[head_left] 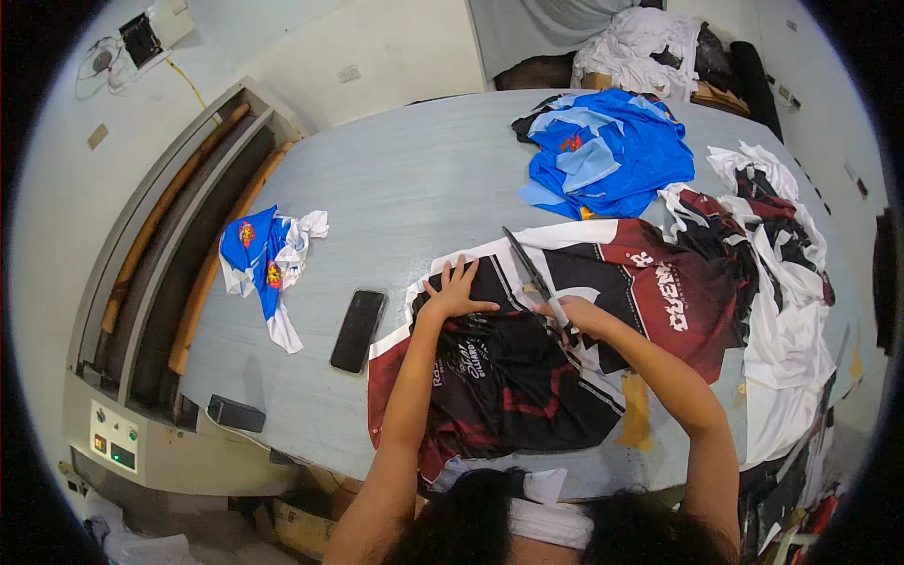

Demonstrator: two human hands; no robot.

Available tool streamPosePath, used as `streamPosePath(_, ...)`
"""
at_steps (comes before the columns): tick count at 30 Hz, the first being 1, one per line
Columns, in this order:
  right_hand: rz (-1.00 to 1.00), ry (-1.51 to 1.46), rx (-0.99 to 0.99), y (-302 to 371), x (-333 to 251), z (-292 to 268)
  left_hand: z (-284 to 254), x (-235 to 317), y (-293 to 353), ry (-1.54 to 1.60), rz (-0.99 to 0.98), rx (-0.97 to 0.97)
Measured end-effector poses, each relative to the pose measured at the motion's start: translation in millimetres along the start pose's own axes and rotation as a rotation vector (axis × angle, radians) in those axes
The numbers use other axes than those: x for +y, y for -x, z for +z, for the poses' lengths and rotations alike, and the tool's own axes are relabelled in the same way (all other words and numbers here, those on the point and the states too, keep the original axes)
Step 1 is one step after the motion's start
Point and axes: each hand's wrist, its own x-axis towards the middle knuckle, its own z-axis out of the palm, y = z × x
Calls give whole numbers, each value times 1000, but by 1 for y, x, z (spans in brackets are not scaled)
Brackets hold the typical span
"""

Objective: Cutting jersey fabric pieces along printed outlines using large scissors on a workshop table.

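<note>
Black and maroon printed fabric with white edges [504,410] lies spread on the table in front of me. My left hand [450,294] rests on it, palm down with the fingers spread, holding nothing. My right hand [586,318] is closed round the handles of a pair of scissors [533,271]. Their dark blades point away from me and lie over a white strip of the fabric. Right of the scissors, a maroon and black printed part [692,315] carries white lettering. The fingers of my right hand partly hide the scissor handles.
On the grey table [405,188], a black phone [359,330] lies left of the fabric. Farther left are blue and white scraps [268,264] and a black box [235,413]. Blue garments [612,151] are heaped at the back, white and maroon offcuts [777,311] at the right. A roller machine [179,245] borders the left side.
</note>
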Motion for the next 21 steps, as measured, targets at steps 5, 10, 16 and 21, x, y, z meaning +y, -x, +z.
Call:
streamPosePath(5, 6, 18, 31, 30, 20, -16, 2, -4, 0, -5, 20, 35)
streamPosePath(10, -13, -40, 226, 105, 70, -62, 9, -16, -7, -25, 75, 89)
streamPosePath(16, 42, -374, 451, 235, 167, -139, 10, -9, -7, -48, 47, 88)
streamPosePath(21, -31, -328, 900, 289, 236, -237, 15, 32, -20, -62, 172, 89)
